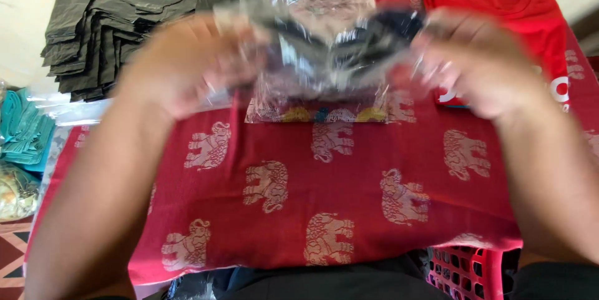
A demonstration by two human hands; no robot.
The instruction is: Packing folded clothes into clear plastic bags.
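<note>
Hands grip a clear plastic packet (pixel 331 50) with dark cloth inside, left hand (pixel 187 66) at nine o'clock, right hand (pixel 474 66) at three, both blurred. Below lies a red elephant-print cloth (pixel 349 175); folded grey garments (pixel 118 25) at ten, red shirt (pixel 499 6) at one.

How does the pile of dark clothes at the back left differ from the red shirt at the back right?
The dark pile is grey-green, many folded pieces stacked with layered edges showing; the red shirt is bright red and lies flat as one spread piece. The pile sits beyond the left hand, the shirt beyond the right hand. Both rest near the elephant-patterned cloth.
</note>
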